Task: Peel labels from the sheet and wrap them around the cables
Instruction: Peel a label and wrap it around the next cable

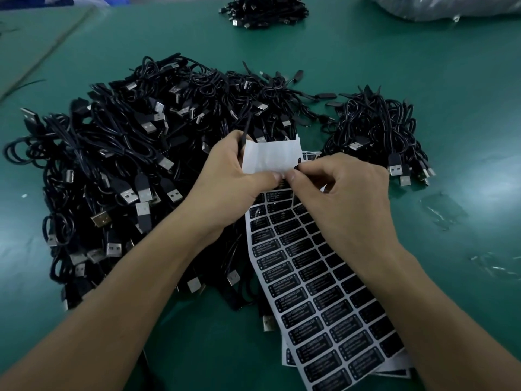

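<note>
A white sheet (315, 294) of black LED-controller labels lies on the green table, its far end curled up and showing its blank white back (270, 158). My left hand (228, 182) holds that curled end with the thumb, and a thin black cable (244, 131) runs up between its fingers. My right hand (338, 187) pinches at the sheet's folded edge with thumb and forefinger, right beside my left thumb. Whatever sits between those fingertips is too small to make out. A big heap of black USB cables (127, 170) lies to the left.
A smaller bundle of cables (377, 128) lies to the right of the sheet, and another pile (262, 9) sits at the far edge. A clear plastic bag (451, 7) is at the top right. More label sheets (290, 359) lie under the top one. The table (451, 80) is green.
</note>
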`<move>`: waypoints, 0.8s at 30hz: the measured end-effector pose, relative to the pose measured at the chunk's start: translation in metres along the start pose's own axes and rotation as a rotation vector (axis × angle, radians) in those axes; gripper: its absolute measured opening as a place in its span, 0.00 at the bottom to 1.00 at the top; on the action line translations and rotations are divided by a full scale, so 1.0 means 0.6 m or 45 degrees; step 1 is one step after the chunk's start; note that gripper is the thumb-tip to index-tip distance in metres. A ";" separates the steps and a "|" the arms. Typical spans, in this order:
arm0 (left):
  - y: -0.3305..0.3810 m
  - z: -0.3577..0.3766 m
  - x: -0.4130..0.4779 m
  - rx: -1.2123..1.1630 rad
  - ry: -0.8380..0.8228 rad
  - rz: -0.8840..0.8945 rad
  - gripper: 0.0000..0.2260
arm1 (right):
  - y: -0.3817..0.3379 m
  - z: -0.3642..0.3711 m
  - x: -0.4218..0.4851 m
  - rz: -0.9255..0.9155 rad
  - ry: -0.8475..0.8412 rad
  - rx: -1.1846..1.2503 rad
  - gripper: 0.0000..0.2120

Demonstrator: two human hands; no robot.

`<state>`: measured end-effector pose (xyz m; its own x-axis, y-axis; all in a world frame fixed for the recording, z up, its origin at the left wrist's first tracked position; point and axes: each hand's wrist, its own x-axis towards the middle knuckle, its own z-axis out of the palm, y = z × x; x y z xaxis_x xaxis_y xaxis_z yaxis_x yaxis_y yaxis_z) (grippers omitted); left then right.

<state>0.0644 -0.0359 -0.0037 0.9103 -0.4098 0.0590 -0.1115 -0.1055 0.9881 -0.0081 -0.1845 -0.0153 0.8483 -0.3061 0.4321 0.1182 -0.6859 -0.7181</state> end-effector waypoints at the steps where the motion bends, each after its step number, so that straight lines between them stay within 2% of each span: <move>1: 0.000 0.000 0.000 0.012 -0.004 0.003 0.17 | 0.000 0.000 0.000 -0.004 -0.006 -0.006 0.09; 7: -0.002 -0.001 0.000 0.065 0.008 0.006 0.16 | 0.000 -0.004 0.001 0.006 -0.104 -0.068 0.13; 15: 0.000 0.000 0.001 0.125 0.075 -0.037 0.17 | 0.013 -0.019 0.013 0.078 -0.162 0.025 0.15; 17: 0.003 -0.005 0.001 0.109 0.053 -0.050 0.18 | 0.021 -0.035 0.024 0.160 -0.071 0.004 0.14; 21: 0.005 -0.005 -0.003 0.261 0.026 -0.065 0.21 | 0.033 -0.067 0.045 0.279 0.248 -0.003 0.10; 24: 0.002 -0.002 -0.005 0.366 0.046 -0.067 0.25 | 0.023 -0.058 0.041 0.199 0.261 0.090 0.12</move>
<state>0.0619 -0.0338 -0.0026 0.9307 -0.3652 0.0188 -0.1677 -0.3805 0.9094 -0.0037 -0.2247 0.0042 0.7378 -0.5367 0.4094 0.0360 -0.5744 -0.8178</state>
